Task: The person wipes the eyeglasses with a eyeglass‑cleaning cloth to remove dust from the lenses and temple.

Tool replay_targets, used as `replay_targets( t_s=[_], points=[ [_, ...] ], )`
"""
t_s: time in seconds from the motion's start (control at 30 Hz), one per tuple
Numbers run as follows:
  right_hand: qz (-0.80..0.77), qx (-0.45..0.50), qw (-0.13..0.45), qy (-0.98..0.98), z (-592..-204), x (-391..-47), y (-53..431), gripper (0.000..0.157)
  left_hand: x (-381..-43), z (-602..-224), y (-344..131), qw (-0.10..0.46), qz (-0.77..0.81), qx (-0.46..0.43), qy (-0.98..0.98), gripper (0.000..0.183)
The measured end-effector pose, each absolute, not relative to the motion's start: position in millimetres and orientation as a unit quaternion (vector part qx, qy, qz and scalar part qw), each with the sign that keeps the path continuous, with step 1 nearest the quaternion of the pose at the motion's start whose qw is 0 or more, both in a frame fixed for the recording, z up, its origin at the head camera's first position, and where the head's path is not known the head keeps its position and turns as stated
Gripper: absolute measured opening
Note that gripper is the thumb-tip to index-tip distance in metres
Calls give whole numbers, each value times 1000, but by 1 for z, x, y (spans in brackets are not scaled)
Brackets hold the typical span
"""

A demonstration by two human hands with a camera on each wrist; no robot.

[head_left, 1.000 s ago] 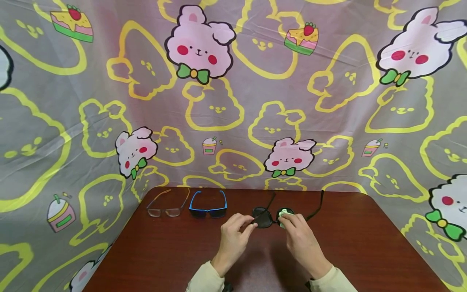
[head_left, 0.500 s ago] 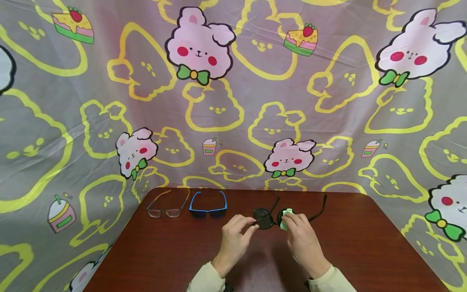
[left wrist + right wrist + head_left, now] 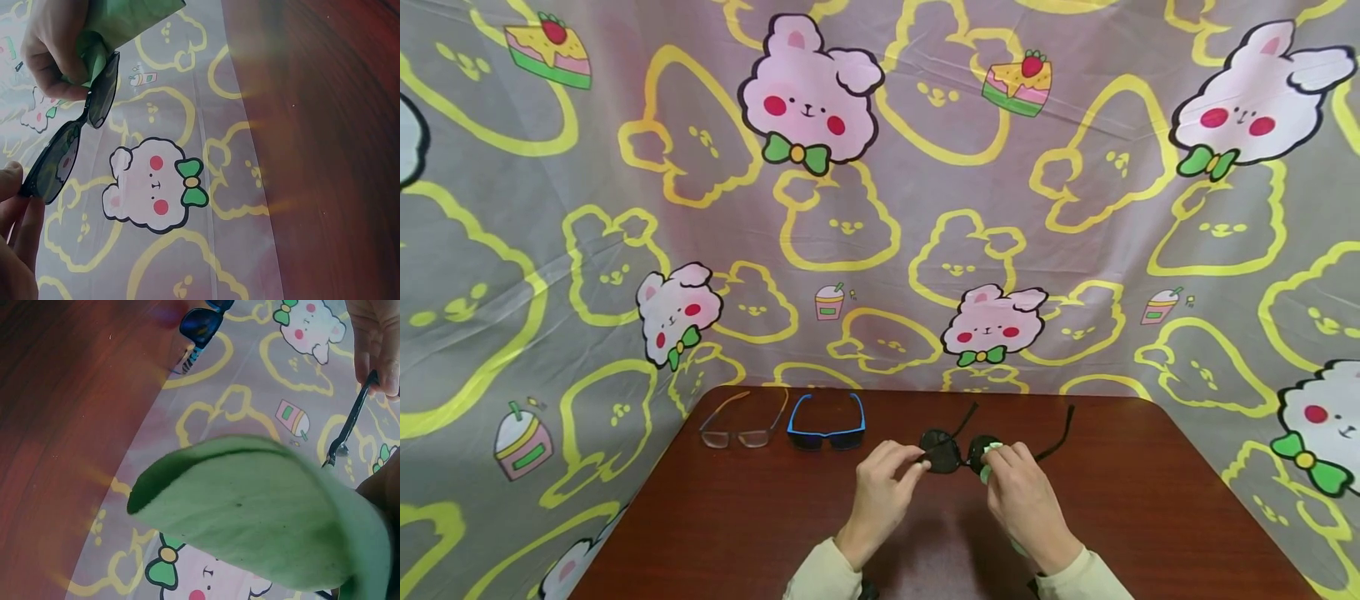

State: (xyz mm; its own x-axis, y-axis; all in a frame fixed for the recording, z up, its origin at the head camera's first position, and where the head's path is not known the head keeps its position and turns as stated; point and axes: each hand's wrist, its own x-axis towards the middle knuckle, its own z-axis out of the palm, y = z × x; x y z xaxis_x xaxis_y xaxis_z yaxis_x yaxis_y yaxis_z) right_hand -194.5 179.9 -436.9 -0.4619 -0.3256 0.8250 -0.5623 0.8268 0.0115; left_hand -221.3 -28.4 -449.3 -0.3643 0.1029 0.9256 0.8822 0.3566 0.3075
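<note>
A pair of black sunglasses is held up above the front half of the table, temples unfolded and pointing away. My left hand pinches its left end between thumb and fingers, as the left wrist view also shows. In my right hand is a light green cloth, pinched over the right lens. That hand and the cloth cover part of the lens. In the left wrist view the cloth wraps over the lens edge, with its loose part hanging out from the fingers.
Clear-lens eyeglasses and blue-framed sunglasses stand unfolded side by side at the table's back left. The brown wooden table is enclosed by a patterned curtain at the back and sides.
The sunglasses have tilted and shifted slightly right and nearer, still in the left hand. The cloth has moved on the right lens with the right fingers, and less of it shows there.
</note>
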Motion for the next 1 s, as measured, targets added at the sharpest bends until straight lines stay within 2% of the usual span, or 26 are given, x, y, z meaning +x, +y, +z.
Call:
replay_targets(
  t_s=[0.47,1.0],
  points=[
    [141,289,426,-846,-438,-193,183,16,-224,-452,-31,431,-460,-349,-693,15],
    [174,334,387,-842,-440,-192,184,20,-223,-455,-30,390,-507,-336,-692,15]
  ],
)
